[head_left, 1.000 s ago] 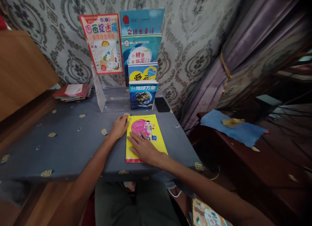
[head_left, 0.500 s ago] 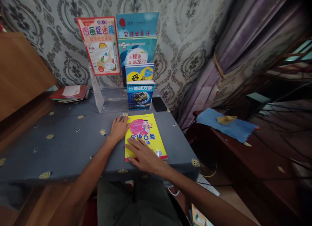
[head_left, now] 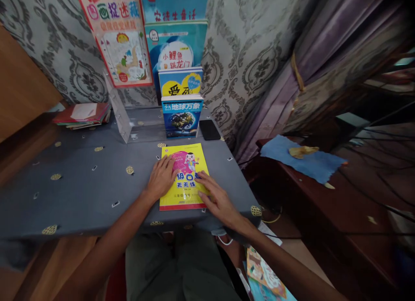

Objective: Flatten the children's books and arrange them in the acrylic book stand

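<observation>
A yellow workbook (head_left: pixel 184 193) with a pink circle and a cartoon child on its cover lies closed on the cloth-covered table, near its front edge. My left hand (head_left: pixel 163 176) rests on the workbook's left side, fingers stretched out over the cover. At the right edge, my right hand (head_left: pixel 219 200) lies with its fingertips on the cover and its fingers apart. Neither hand grips the workbook. Just behind it, a blue book (head_left: pixel 182 118) with a globe picture stands in a clear stepped rack (head_left: pixel 121 113).
More books, including a red-bordered picture book (head_left: pixel 121 46), fill the rack. A black phone (head_left: pixel 210 130) lies to its right, a stack of booklets (head_left: pixel 84 113) to its left. On a dark red surface, a blue cloth (head_left: pixel 301 158) holds a tan object. Picture books (head_left: pixel 266 270) lie below the table.
My right hand has moved from the workbook's lower left to its right edge, uncovering more of the cover. My left hand now reaches further onto the cover. The view has tilted down.
</observation>
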